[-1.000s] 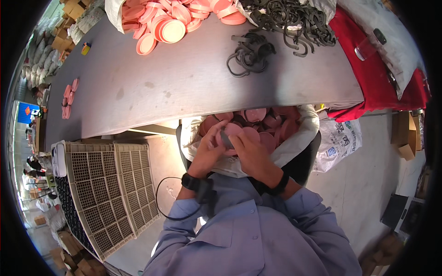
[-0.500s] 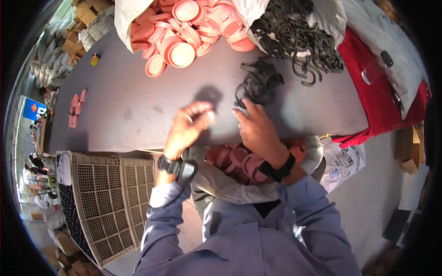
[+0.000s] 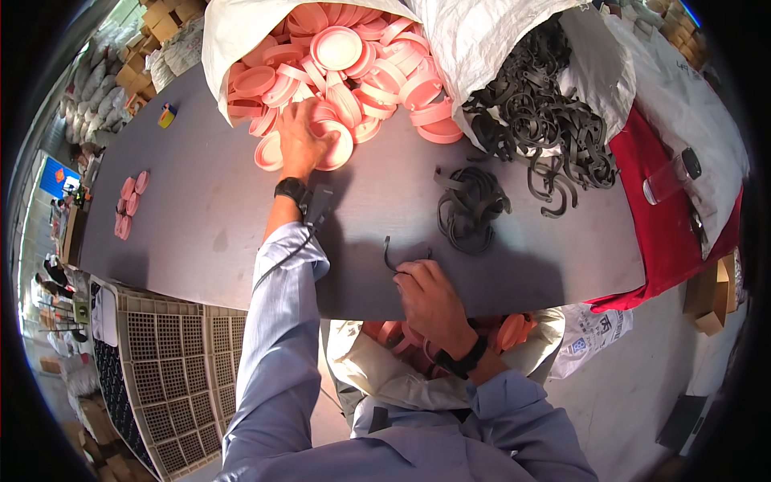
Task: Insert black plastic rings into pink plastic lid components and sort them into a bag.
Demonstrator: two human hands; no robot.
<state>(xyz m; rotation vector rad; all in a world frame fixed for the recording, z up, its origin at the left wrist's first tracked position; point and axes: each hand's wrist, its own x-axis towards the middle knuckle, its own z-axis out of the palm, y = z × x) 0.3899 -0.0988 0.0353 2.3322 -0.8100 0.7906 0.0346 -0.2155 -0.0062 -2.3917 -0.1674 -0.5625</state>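
My left hand (image 3: 303, 145) reaches out to the pile of pink round plastic lids (image 3: 337, 50) at the mouth of a white sack. Its fingers are apart and touch the lids at the near edge of the pile. A loose lid (image 3: 271, 153) lies beside it. Near the table's front edge, my right hand (image 3: 427, 301) is closed on a thin black curved strip (image 3: 388, 254), whose ends stick out past the fingers. A small heap of similar black curved strips (image 3: 472, 210) lies on the table beyond that hand.
A white sack (image 3: 482, 40) spills more black strips at the back right. Several pink pieces (image 3: 128, 205) stand at the left. Below the table edge, an open sack (image 3: 353, 361) holds pink assembled pieces. A plastic crate (image 3: 173, 353) stands left; red cloth (image 3: 683, 249) lies right.
My left hand has moved forward from the table's front edge to the pink lids. My right hand has drawn back from the black heap with a curved strip. The view has shifted.
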